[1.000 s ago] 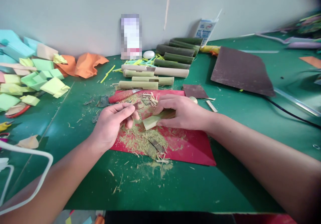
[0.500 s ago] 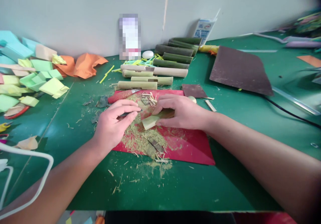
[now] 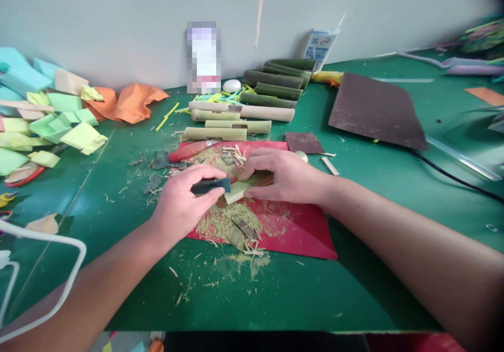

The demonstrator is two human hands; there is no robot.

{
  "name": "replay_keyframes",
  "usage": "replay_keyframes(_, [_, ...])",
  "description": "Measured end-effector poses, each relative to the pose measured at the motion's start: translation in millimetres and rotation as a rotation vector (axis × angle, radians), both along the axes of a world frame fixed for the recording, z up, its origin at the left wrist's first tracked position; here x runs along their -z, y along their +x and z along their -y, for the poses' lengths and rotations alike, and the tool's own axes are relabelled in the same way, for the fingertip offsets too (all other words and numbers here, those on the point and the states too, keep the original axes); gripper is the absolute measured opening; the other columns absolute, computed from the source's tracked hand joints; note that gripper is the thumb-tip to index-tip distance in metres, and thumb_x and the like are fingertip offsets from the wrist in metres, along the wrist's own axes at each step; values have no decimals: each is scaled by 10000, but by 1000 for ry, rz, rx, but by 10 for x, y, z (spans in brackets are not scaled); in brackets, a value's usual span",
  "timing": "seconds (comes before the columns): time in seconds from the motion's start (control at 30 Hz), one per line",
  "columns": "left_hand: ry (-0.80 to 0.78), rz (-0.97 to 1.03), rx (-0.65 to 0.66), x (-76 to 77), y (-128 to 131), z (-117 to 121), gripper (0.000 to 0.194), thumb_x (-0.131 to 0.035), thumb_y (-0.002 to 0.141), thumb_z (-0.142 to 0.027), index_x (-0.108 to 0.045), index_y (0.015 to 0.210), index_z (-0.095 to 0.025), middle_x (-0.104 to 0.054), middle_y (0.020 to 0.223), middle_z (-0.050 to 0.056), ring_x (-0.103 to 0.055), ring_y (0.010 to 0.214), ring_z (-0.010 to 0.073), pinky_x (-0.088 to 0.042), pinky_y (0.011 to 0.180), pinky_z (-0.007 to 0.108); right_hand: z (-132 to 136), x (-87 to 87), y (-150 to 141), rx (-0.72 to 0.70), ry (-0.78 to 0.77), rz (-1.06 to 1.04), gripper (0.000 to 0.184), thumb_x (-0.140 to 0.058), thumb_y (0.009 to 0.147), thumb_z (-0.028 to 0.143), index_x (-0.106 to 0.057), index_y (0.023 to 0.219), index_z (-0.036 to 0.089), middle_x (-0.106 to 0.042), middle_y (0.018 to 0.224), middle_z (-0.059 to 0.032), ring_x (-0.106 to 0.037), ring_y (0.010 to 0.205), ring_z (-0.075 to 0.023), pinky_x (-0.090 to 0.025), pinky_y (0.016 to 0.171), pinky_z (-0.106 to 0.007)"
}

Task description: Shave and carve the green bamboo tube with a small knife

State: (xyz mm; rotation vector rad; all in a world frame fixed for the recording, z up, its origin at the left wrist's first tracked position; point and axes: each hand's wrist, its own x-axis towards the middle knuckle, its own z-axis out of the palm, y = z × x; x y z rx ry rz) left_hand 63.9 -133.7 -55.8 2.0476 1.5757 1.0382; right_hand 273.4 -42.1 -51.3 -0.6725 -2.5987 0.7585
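Observation:
My left hand (image 3: 189, 197) is closed on a folded strip of dark sandpaper (image 3: 210, 186), pinched between thumb and fingers. The strip's right end is at the near end of a pale bamboo piece (image 3: 236, 192); I cannot tell if they touch. My right hand (image 3: 271, 176) grips that bamboo piece from above, covering most of it. Both hands are over a red sheet (image 3: 299, 231) strewn with bamboo shavings (image 3: 212, 223). Behind the left hand lies a red-handled knife (image 3: 189, 152), only partly visible.
Cut bamboo tubes (image 3: 220, 133), pale and green, lie in rows behind the sheet. A large brown sheet (image 3: 374, 110) is at right. Folded paper pieces (image 3: 51, 126) pile up at left. A phone (image 3: 203, 58) and a drink carton (image 3: 321, 47) lean on the wall.
My left hand has turned and shifted slightly right, bringing the sandpaper into fuller view against the end of the bamboo piece. My right hand has stayed almost still.

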Motion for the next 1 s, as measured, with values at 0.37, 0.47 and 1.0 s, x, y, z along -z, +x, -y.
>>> replay_keyframes(0.37, [-313, 149, -119, -84, 33, -18, 137, -655, 775, -255, -666, 889, -179, -672, 714, -11, -585, 583, 88, -463, 552, 186, -13, 12, -4, -25, 6, -20, 175, -667, 730, 270, -641, 887, 197, -622, 889, -23, -559, 802, -153, -394, 691, -258])
replay_keyframes(0.47, [-431, 263, -81, -81, 46, -42, 140, -652, 773, -247, -646, 887, -166, -643, 627, -16, -574, 535, 86, -436, 488, 173, -8, 13, -4, -14, 11, -11, 169, -669, 722, 261, -640, 875, 196, -618, 889, -23, -557, 802, -155, -389, 682, -257])
replay_keyframes(1.0, [-351, 258, -63, 3, 61, -57, 209, -671, 747, -216, -570, 925, -173, -614, 831, 4, -601, 712, 115, -485, 609, 220, 5, 17, 1, -11, 24, -15, 155, -669, 719, 248, -638, 861, 194, -610, 876, -18, -550, 790, -148, -377, 666, -251])
